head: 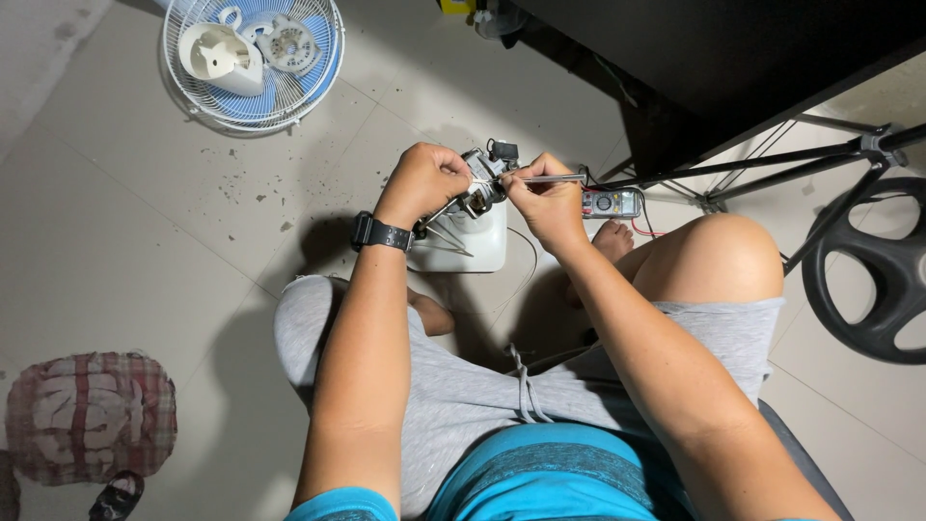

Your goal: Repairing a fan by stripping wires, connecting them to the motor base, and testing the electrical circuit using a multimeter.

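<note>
fan motor is gripped tight in left hand, held above white housing betw. the knees. thin metal tool is pinched in right hand, tip at motor. motor is best kept steady, tip pressure light, no slipping onto windings.

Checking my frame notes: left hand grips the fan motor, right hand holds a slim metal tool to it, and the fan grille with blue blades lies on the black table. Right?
Not quite. The head view shows the fan grille with its blue blades lying on the tiled floor, not on the black table. The rest stands: the left hand grips the fan motor, and the right hand holds the slim metal tool to it.
</note>
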